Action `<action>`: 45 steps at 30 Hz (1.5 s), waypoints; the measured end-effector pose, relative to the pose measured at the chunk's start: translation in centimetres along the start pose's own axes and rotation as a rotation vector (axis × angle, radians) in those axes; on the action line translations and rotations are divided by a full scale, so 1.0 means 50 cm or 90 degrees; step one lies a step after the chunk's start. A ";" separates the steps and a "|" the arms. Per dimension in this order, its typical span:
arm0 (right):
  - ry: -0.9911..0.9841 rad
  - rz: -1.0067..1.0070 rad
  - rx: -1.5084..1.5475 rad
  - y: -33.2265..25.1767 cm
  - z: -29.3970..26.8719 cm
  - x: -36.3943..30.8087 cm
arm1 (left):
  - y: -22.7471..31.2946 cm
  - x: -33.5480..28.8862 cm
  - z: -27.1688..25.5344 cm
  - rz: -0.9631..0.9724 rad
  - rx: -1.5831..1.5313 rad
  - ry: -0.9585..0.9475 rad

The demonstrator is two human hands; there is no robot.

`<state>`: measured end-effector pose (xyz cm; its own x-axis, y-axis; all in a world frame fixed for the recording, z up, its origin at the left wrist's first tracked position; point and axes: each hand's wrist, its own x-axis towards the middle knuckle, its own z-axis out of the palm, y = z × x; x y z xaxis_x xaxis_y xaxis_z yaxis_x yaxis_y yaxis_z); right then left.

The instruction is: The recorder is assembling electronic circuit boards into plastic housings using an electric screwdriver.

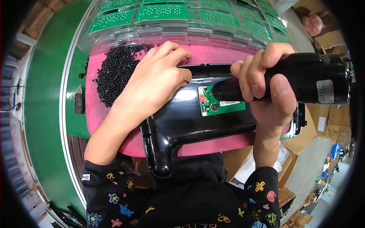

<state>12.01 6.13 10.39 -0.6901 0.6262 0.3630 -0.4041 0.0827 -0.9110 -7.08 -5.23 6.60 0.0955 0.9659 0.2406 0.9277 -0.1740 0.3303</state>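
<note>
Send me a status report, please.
Right hand gripping black power screwdriver, nose hiding part of green circuit board. Left hand at black plastic housing. Black screws heaped left.

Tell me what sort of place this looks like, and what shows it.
Probably an electronics assembly workshop: clear trays of green circuit boards, a heap of small black parts, and the right hand holding a black tool over another board in a black plastic shell.

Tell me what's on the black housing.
A green circuit board shows on the black housing. The black handheld tool in the right hand covers part of the board; the left hand hides the housing's upper-left part.
</note>
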 end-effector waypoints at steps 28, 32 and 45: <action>-0.029 0.016 0.016 0.016 0.016 0.015 | 0.007 -0.005 -0.002 0.006 -0.009 -0.030; -0.027 -0.007 0.098 0.014 -0.009 0.006 | 0.013 -0.006 -0.002 0.046 0.017 0.073; -0.046 -0.106 0.397 -0.036 -0.033 -0.009 | 0.039 0.004 0.003 0.151 -0.116 0.101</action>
<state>14.03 6.99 11.56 -0.6182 0.5884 0.5212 -0.7668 -0.3056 -0.5645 -5.18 -5.35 7.14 0.2300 0.8549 0.4651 0.8054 -0.4355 0.4022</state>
